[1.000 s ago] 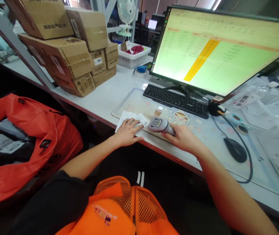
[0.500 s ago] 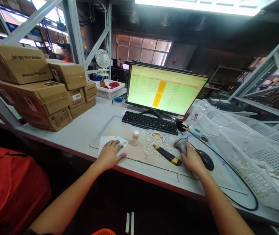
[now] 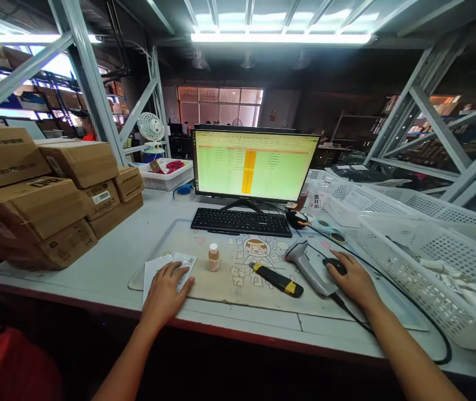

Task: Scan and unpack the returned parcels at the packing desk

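Note:
My left hand lies flat, fingers spread, on a small clear packet with a white label at the near left of the desk mat. My right hand rests curved over a black computer mouse. A grey barcode scanner lies on the mat just left of that hand, not held. A black and yellow utility knife lies beside the scanner. A small bottle with a white cap stands upright between my hands.
A black keyboard and a monitor with a green spreadsheet stand behind the mat. Stacked cardboard boxes fill the left of the table. White mesh baskets crowd the right. A white tray and fan sit at the back.
My right hand set the scanner down on the mat and moved onto the mouse. My view lifted from the desk edge toward the monitor. The left hand stayed on the packet.

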### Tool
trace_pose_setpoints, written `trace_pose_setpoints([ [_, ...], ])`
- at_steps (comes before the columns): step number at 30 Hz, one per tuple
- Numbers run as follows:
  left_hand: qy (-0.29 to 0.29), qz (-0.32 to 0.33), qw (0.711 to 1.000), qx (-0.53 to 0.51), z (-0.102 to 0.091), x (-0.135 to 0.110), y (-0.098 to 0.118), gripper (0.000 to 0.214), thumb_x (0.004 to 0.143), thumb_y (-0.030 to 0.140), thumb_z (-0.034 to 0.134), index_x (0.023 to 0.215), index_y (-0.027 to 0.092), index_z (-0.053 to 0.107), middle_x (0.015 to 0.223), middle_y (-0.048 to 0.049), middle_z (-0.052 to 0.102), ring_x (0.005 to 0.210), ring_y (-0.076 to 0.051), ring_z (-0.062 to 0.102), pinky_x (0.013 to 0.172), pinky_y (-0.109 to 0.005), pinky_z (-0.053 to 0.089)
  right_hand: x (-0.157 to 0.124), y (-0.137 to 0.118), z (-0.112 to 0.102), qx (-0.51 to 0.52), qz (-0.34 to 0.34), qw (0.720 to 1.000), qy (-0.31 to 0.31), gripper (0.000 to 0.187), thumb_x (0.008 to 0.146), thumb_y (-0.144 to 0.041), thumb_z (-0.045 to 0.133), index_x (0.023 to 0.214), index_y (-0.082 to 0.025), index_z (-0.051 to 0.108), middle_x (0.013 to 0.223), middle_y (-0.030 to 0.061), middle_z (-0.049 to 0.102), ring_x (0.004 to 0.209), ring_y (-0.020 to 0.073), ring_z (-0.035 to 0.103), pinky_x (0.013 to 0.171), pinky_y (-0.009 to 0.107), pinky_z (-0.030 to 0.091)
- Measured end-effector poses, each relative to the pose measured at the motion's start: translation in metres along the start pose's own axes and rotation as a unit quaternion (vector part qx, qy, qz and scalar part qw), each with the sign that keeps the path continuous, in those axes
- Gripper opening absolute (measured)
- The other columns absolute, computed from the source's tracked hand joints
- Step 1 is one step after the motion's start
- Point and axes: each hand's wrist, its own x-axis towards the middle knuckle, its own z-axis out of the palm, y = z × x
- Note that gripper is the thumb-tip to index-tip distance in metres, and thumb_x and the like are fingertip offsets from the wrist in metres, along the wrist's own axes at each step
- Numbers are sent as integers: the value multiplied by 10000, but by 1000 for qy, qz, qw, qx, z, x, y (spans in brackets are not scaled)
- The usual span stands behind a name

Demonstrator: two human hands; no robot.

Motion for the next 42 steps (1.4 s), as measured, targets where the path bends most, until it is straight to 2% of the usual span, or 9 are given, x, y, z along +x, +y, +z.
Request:
trace_pose_setpoints([
  [6, 8, 1, 1000, 2, 4, 0, -8, 493, 1018, 505, 443, 1281, 227, 755, 1436, -86, 656, 1390, -332, 546, 1211, -541, 433, -13, 0, 8, -16, 21, 999, -33, 549, 979, -442, 453, 1422, -194, 662, 1497, 161, 563, 1308, 365, 599, 1073, 537, 529],
  [19, 13, 17, 1000, -7, 10, 0, -24, 628, 993, 639, 412, 1278, 202, 760, 1433, -108, 657, 1370, -343, 549, 1218, -549, 405, -17, -12, 9, -86, 71, 994, 11, 418, 977, -317, 553, 1340, -216, 736, 1411, 131, 623, 1226, 338, 645, 997, 489, 586],
  [24, 15, 27, 1000, -2, 11, -1, -23, 617, 993, 618, 410, 1260, 186, 760, 1425, -111, 663, 1373, -353, 545, 1202, -562, 418, -17, -12, 8, -94, 83, 992, 7, 414, 971, -299, 565, 1341, -221, 733, 1424, 124, 620, 1204, 317, 654, 994, 458, 581],
  [30, 31, 32, 999, -6, 7, -1, -19, 604, 989, 620, 416, 1231, 193, 769, 1402, -119, 677, 1336, -351, 572, 1174, -554, 447, -17, -10, 10, -93, 78, 993, 6, 440, 951, -313, 540, 1332, -200, 729, 1409, 124, 626, 1204, 328, 641, 992, 473, 568],
  [36, 21, 34, 999, 2, 5, -2, -19, 640, 1006, 629, 385, 1266, 179, 758, 1426, -119, 660, 1363, -362, 552, 1184, -575, 438, -18, -9, 10, -93, 72, 993, 11, 458, 942, -344, 509, 1322, -206, 724, 1394, 111, 632, 1158, 315, 651, 921, 455, 580],
  [42, 18, 33, 999, 6, 5, -3, -18, 651, 1009, 643, 372, 1267, 187, 760, 1425, -130, 656, 1367, -367, 551, 1175, -578, 446, -18, -8, 9, -85, 71, 994, 9, 490, 940, -386, 480, 1328, -205, 718, 1396, 108, 628, 1195, 317, 637, 937, 451, 569],
])
